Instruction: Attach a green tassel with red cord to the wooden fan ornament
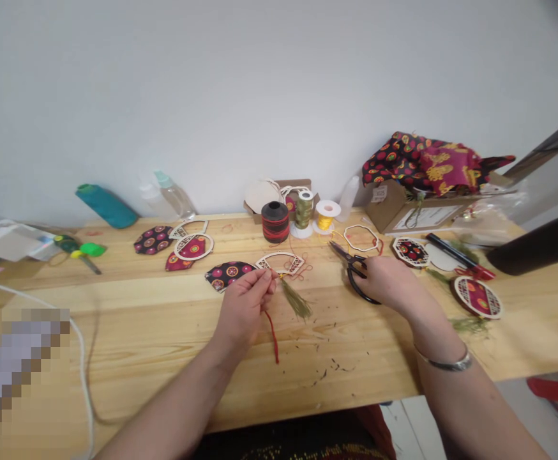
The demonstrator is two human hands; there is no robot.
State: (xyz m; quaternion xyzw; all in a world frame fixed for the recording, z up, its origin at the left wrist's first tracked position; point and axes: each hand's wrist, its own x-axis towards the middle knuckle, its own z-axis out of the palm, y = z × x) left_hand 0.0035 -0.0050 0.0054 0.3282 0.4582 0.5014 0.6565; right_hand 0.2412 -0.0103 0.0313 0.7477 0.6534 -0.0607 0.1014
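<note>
My left hand (248,297) is closed in a pinch on a red cord (273,335), whose loose end hangs below the fingers. Just beyond the fingertips is a fan-shaped wooden frame (279,255) with an olive-green tassel (295,299). A dark patterned fabric piece (226,275) lies left of the frame, partly behind my left hand. My right hand (385,281) is around the handles of black scissors (341,251), their blades pointing away to the left over the table. Some of its fingers are hidden from view.
Thread spools (275,223) stand along the wall. At the back right is a cardboard box (394,207) heaped with patterned fabric (432,163). Finished-looking ornaments (477,297) and a black marker (451,251) lie right. A white cable (85,370) crosses the left side; dark scraps (334,367) dot the front.
</note>
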